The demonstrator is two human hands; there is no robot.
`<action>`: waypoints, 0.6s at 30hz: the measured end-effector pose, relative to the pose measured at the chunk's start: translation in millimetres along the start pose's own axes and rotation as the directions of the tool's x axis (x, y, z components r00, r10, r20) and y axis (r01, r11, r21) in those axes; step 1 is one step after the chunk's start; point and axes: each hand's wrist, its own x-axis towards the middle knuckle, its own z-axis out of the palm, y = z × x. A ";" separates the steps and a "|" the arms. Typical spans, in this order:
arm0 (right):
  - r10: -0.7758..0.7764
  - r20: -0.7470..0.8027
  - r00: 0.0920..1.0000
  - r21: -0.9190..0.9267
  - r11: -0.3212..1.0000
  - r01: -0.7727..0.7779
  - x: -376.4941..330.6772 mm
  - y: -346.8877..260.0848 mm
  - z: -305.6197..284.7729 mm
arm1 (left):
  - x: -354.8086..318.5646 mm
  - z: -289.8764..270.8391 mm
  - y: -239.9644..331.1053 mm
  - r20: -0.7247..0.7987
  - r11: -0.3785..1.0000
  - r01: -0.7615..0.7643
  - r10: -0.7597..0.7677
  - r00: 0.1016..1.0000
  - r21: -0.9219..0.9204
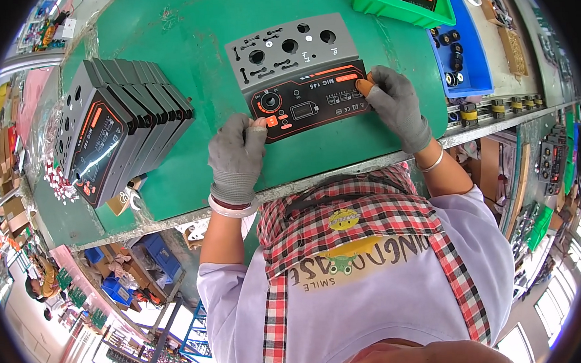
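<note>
A grey plastic front panel [277,47] with round and slotted holes lies on the green worktop in front of me. Its near part carries a black label plate [316,104] with orange markings. My left hand [238,154], in a grey glove with bare fingertips, pinches the near left corner of the label plate. On the right edge my right hand [399,107], gloved likewise, grips with thumb and fingers close together. What lies under the fingertips is hidden. To the left stands a row of several similar panels [130,124], leaning together on edge.
A green bin [400,11] with black label plates stands at the far right. Beside it, a blue bin [471,54] contains small black round parts. Small red and white pieces [57,184] lie left of the panel row. The worktop's metal edge [329,176] runs before me.
</note>
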 end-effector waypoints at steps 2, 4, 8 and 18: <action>0.017 0.000 1.000 0.017 1.000 -0.017 0.1 1.0 1.1 | 0.4 0.1 1.0 0.005 1.000 0.005 -0.004 1.000 -0.022; 0.035 -0.003 0.999 0.033 0.999 -0.035 0.4 -0.6 0.9 | 0.3 0.1 1.5 0.003 1.000 0.008 -0.008 1.000 -0.029; 0.033 0.002 0.999 0.012 0.999 -0.033 0.7 -6.7 0.2 | 0.8 0.4 3.1 -0.004 1.000 0.022 -0.022 1.000 -0.013; 0.037 -0.007 0.999 0.050 0.998 -0.037 -1.2 -5.8 1.2 | -0.1 -2.5 9.9 0.044 0.995 0.092 -0.091 0.995 -0.025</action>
